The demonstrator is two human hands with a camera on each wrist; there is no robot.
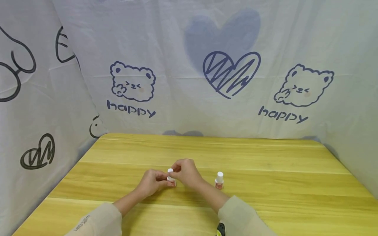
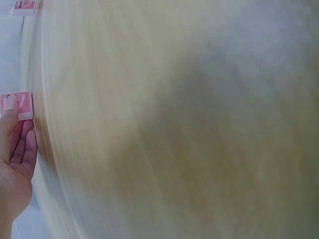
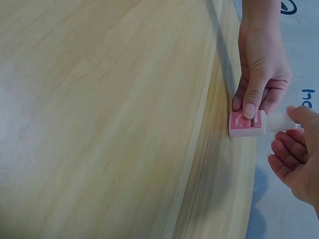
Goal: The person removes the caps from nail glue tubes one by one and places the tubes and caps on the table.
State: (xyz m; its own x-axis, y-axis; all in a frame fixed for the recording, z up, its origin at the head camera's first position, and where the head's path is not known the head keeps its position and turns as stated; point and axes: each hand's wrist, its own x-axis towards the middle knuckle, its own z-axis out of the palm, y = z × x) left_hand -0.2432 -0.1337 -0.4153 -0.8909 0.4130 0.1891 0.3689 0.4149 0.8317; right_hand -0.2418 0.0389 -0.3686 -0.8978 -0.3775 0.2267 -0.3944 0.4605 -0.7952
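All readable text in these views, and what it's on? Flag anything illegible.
"happy": back cloth, under the left bear drawing
"happy": back cloth, under the right bear drawing
Held bottle: print too small and blurred to read
Standing bottle: same, unreadable
Left sleeve: print not legible
Right wrist view, cloth at right edge: lettering cut off

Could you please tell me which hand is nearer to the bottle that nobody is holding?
The right hand: it pinches the cap of the held bottle, left of the unheld bottle and apart from it. The left hand, on the held bottle's body, is farther left.
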